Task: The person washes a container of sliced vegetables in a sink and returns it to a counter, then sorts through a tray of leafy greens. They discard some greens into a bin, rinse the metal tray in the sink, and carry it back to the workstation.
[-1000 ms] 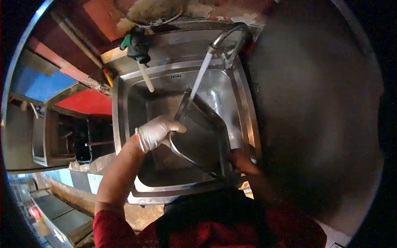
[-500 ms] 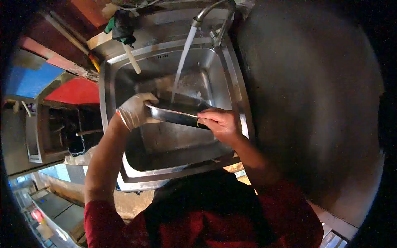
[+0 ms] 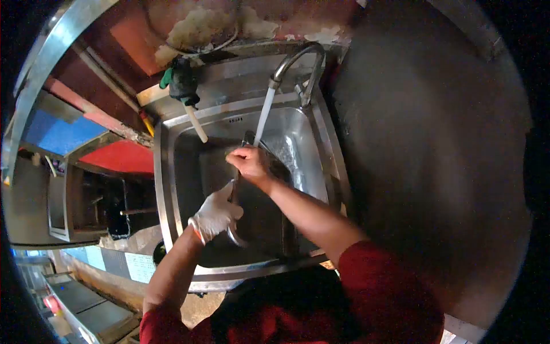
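A metal pan with a shiny rim is tilted inside the steel sink. My left hand, in a whitish glove, is closed around the pan's near-left edge. Bare, my right hand is at the pan's far side with its fingers bent together. What those fingers grip, if anything, is hidden. Right behind that hand, a stream of water falls from the curved tap. Part of the pan is covered by my hands and forearm.
A wooden stick with a dark and green cloth around it leans over the sink's far-left corner. To the right stretches a wide dark metal surface. Shelving with a red panel stands left.
The pan has turned from lying crosswise to a steeper tilt. My right hand has moved left and away from me, near the water; my left hand has come nearer to me.
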{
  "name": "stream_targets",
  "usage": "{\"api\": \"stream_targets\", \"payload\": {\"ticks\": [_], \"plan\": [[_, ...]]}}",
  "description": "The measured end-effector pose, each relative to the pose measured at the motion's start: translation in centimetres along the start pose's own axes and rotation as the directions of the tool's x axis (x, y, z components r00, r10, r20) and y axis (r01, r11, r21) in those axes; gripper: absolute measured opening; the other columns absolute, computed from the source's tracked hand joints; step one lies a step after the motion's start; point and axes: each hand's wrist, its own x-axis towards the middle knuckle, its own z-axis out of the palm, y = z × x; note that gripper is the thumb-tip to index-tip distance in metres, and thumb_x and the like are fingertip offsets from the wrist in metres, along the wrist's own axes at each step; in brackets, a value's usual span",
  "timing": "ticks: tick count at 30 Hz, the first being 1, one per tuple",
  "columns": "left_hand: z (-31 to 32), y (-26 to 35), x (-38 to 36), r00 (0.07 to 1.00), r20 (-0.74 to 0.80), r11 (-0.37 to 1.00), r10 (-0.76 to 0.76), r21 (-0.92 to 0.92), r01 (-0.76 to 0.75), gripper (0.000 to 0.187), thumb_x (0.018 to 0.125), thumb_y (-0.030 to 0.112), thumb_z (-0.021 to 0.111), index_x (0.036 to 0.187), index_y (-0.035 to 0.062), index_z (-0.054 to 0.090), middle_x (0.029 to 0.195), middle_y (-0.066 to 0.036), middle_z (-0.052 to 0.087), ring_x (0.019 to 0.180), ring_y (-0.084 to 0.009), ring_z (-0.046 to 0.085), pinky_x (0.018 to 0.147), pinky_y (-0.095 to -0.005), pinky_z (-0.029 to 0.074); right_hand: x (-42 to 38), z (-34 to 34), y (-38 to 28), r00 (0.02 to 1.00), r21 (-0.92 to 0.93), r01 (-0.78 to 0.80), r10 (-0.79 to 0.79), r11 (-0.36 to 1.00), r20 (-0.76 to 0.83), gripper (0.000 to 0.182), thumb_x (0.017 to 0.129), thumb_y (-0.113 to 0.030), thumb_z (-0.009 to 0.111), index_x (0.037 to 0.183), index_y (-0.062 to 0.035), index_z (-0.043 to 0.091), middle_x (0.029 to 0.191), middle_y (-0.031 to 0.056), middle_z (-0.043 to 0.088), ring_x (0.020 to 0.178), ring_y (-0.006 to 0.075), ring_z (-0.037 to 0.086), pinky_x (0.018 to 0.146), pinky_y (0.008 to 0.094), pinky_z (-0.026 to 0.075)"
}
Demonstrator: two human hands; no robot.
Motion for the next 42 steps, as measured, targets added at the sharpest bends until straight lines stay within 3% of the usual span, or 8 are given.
{"api": "stream_targets", "payload": {"ticks": [5,11,14,18,22,31,35,42], "plan": [[-0.5,0.7,-4.0,0.999,0.006,0.991,0.033,-0.129,-0.032,0.058,0.070,0.002,0.056,0.127,-0.0017,0.046,0.098,-0.004,0.061,0.086,-0.0125,0.055,0.077,-0.0263,0.045,2.8,-2.4,5.0,0.882,-0.199,-0.348,0.249,0.916,-0.400,0.013,0.077,-0.017,0.063,0.074,-0.0046,0.067,0.067,0.0128,0.064,0.065,0.0222,0.064,0.058,0.0348,0.047],[-2.6,-2.4,-7.4,0.979,-0.109,0.875,-0.172,-0.474,0.101,0.056,0.067,0.003,0.053,0.123,-0.0008,0.049,0.098,-0.004,0.058,0.089,-0.0144,0.054,0.079,-0.0228,0.043,2.9,-7.3,1.0,0.628,-0.286,0.050,0.192,0.957,0.754,0.044,0.074,-0.007,0.056,0.118,-0.0139,0.060,0.083,0.0110,0.067,0.074,0.0219,0.061,0.071,0.0333,0.048],[-3.5,-4.5,-9.3,0.966,-0.200,0.934,-0.164,-0.348,0.087,0.050,0.068,0.002,0.052,0.118,-0.0047,0.053,0.107,-0.008,0.060,0.094,-0.0157,0.056,0.079,-0.0241,0.045,6.6,-12.4,5.2,0.807,-0.646,-0.276,0.536,0.712,0.246,0.039,0.076,-0.011,0.059,0.115,-0.0080,0.059,0.094,0.0144,0.067,0.079,0.0277,0.065,0.069,0.0382,0.049],[-2.6,-3.4,-11.7,0.946,-0.268,0.854,-0.180,-0.520,0.015,0.055,0.067,0.002,0.050,0.122,-0.0048,0.051,0.114,-0.009,0.059,0.101,-0.0175,0.055,0.085,-0.0252,0.043,12.7,-20.1,6.9,0.846,-0.622,-0.441,0.070,0.647,-0.528,0.037,0.089,-0.036,0.048,0.089,-0.0014,0.063,0.093,0.0222,0.064,0.088,0.0365,0.062,0.075,0.0430,0.047],[-1.8,-0.6,-13.5,0.941,-0.274,0.813,-0.201,-0.582,0.005,0.063,0.065,0.004,0.048,0.128,-0.0038,0.046,0.119,-0.011,0.057,0.107,-0.0212,0.053,0.093,-0.0276,0.039,15.4,-19.5,2.5,0.782,0.709,-0.303,0.592,0.637,-0.197,0.054,0.088,-0.063,0.040,0.103,-0.0135,0.057,0.090,0.0038,0.059,0.079,0.0196,0.055,0.069,0.0374,0.046],[-5.7,-5.1,-16.9,0.965,-0.151,0.555,-0.215,-0.832,-0.006,0.047,0.072,0.014,0.050,0.117,-0.0015,0.053,0.116,-0.014,0.059,0.096,-0.0234,0.060,0.087,-0.0313,0.047,6.1,-17.9,-4.6,0.875,0.155,-0.475,0.484,0.866,-0.023,0.070,0.084,-0.062,0.048,0.138,-0.0175,0.039,0.137,0.0101,0.043,0.127,0.0240,0.038,0.095,0.0517,0.034],[-8.0,-13.0,-16.0,0.899,-0.244,0.901,0.363,0.339,-0.271,0.039,0.074,0.009,0.051,0.108,-0.0065,0.056,0.109,-0.019,0.062,0.094,-0.0256,0.062,0.080,-0.0328,0.052,-7.7,-12.0,-10.6,0.894,0.263,-0.425,0.356,0.866,0.272,0.061,0.089,-0.055,0.046,0.140,-0.0235,0.035,0.144,0.0059,0.033,0.133,0.0213,0.025,0.099,0.0597,0.027],[-6.1,-17.1,-16.9,0.887,-0.167,0.898,0.430,0.176,-0.402,0.030,0.060,-0.011,0.070,0.075,0.0047,0.048,0.077,-0.005,0.056,0.069,-0.0155,0.055,0.067,-0.0291,0.051,-21.8,-2.8,-13.1,0.802,0.461,-0.491,0.591,0.739,-0.093,0.055,0.089,-0.038,0.056,0.133,-0.0075,0.044,0.134,0.0099,0.043,0.124,0.0222,0.039,0.095,0.0400,0.041]]}}
